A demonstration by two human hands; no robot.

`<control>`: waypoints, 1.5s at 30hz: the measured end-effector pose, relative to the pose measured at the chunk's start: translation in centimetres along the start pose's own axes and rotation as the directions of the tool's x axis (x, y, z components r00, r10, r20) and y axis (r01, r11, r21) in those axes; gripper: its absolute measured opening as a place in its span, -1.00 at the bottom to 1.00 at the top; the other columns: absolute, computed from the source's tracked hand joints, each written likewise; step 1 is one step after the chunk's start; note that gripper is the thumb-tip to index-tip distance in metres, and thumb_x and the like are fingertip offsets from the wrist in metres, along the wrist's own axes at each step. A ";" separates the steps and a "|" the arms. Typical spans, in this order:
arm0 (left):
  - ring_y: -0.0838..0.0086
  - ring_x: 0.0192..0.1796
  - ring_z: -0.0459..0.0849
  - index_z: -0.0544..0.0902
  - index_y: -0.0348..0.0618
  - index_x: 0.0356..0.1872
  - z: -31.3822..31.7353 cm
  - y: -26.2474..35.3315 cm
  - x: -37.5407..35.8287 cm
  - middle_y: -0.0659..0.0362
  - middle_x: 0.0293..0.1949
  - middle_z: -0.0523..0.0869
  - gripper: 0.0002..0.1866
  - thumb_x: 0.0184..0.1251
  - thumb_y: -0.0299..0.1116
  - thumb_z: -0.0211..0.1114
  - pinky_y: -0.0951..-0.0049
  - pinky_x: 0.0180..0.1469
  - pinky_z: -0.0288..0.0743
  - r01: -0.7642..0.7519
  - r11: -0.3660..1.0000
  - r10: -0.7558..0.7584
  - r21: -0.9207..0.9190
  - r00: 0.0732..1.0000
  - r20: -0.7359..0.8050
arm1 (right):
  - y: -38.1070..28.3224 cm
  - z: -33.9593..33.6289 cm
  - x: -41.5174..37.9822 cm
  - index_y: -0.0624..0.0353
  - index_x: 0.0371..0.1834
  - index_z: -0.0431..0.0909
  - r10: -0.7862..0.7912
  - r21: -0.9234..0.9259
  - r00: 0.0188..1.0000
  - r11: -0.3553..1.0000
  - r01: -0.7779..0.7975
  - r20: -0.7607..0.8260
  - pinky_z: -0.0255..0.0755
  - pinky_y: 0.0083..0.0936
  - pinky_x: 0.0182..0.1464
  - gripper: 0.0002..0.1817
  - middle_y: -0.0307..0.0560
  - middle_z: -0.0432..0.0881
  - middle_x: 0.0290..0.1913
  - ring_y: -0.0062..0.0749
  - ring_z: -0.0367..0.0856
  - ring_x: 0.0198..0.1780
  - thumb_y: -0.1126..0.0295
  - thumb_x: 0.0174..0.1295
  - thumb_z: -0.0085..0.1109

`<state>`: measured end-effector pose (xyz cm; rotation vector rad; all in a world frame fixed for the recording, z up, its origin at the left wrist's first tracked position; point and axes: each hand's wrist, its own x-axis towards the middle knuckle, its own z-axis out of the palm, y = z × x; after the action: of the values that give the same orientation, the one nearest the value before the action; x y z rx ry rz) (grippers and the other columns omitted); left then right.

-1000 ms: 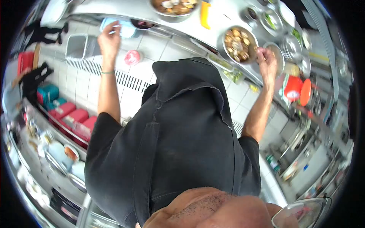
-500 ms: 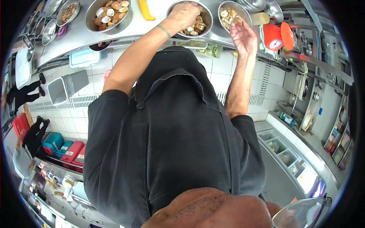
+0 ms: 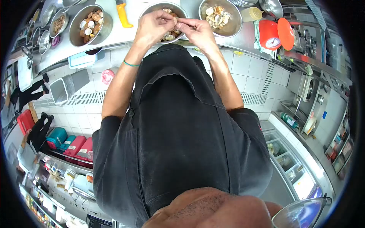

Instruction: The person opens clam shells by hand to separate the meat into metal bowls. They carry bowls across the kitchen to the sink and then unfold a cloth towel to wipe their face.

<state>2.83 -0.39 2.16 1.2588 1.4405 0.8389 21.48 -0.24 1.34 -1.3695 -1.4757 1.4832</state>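
Over a steel bowl [image 3: 160, 6] of clams [image 3: 168, 38], the fingertips of both my hands meet. My left hand [image 3: 154, 27] and my right hand [image 3: 198, 35] are pinched together on a small clam, mostly hidden by the fingers. To the right stands a steel bowl [image 3: 235, 27] with shelled clam meat [image 3: 217, 18] in it. On the left is a deeper steel pot [image 3: 76, 34] holding brown and white clams [image 3: 90, 25]. A knife with a yellow handle [image 3: 122, 16] lies between the pot and the middle bowl.
A red kitchen scale [image 3: 269, 35] and a squeeze bottle [image 3: 252, 14] stand at the right. Several small bowls [image 3: 45, 41] line the left end of the counter. A grey bin [image 3: 61, 91] stands on the tiled floor. Two people in dark trousers [image 3: 40, 131] are at the far left.
My right hand has come from the clam meat bowl to meet my left hand. The left hand has lifted out of the clams. The view has shifted, so the counter sits further left.
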 end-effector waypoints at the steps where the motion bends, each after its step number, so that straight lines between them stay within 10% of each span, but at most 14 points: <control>1: 0.47 -0.08 0.79 0.71 -0.37 -0.09 -0.1 -0.3 -0.2 0.09 -0.21 0.81 -0.70 0.26 -0.38 0.49 0.54 -0.05 0.66 -0.028 0.999 0.028 -0.021 1.000 -0.006 | 0.1 0.5 0.2 0.22 0.02 0.75 0.011 0.031 1.000 0.999 -0.011 -0.020 0.55 -0.59 -0.07 -0.67 -0.11 0.81 -0.19 -0.57 0.71 -0.18 0.26 0.29 0.39; 27: 0.11 -0.13 0.73 0.74 -0.23 -0.14 -1.1 -1.5 -3.9 -0.01 -0.19 0.75 -0.71 0.08 -0.54 0.26 0.21 -0.02 0.63 -0.545 0.700 0.612 0.462 0.791 0.006 | -0.9 4.8 -0.2 0.42 -0.21 0.68 0.030 -0.138 0.996 0.989 -0.042 -0.089 0.51 -0.61 -0.18 -0.76 -0.11 0.75 -0.32 -0.60 0.63 -0.30 0.45 0.14 0.31; 32: 0.21 -0.14 0.77 0.73 -0.28 -0.05 -0.1 -2.8 -3.1 0.00 -0.19 0.76 -0.67 0.11 -0.54 0.26 0.28 0.03 0.66 -0.539 0.640 0.670 0.547 0.741 -0.054 | -0.1 5.1 1.0 0.38 -0.24 0.64 0.138 0.090 0.988 0.987 -0.131 -0.073 0.38 -0.64 -0.41 -0.82 -0.18 0.65 -0.43 -0.64 0.51 -0.45 0.47 0.17 0.24; 35: 0.42 -0.19 0.78 0.71 -0.30 0.06 -0.7 -2.3 -2.8 0.10 -0.16 0.79 -0.64 0.21 -0.56 0.29 0.44 -0.04 0.67 -0.262 0.963 0.268 0.062 0.955 -0.130 | 0.0 4.1 0.6 0.39 -0.09 0.58 0.091 0.360 0.996 0.929 -0.086 0.002 0.19 -0.70 -0.53 -0.78 -0.26 0.54 -0.48 -0.68 0.40 -0.54 0.57 0.21 0.18; 39: 0.56 -0.21 0.77 0.71 -0.29 0.10 -1.6 -3.7 -1.6 0.13 -0.15 0.81 -0.64 0.29 -0.66 0.21 0.61 -0.07 0.64 -0.193 0.939 0.195 -0.283 0.981 -0.023 | 0.3 3.9 0.6 0.49 -0.03 0.56 0.001 0.374 0.999 0.927 -0.019 0.047 0.15 -0.68 -0.53 -0.71 -0.24 0.53 -0.50 -0.68 0.37 -0.55 0.61 0.18 0.15; 45: 0.49 -0.13 0.79 0.71 -0.30 0.10 -2.2 -3.1 -1.0 0.10 -0.10 0.81 -0.67 0.32 -0.56 0.28 0.55 -0.04 0.68 -0.122 0.991 0.126 -0.050 0.988 0.085 | 0.4 2.8 0.4 0.47 0.00 0.57 0.015 0.316 0.991 0.947 -0.057 0.133 0.23 -0.69 -0.50 -0.68 -0.25 0.54 -0.51 -0.69 0.39 -0.55 0.58 0.17 0.13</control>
<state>-0.15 -1.78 0.07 1.3454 1.2771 0.8825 18.83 -0.75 0.40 -1.1274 -1.2221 1.7738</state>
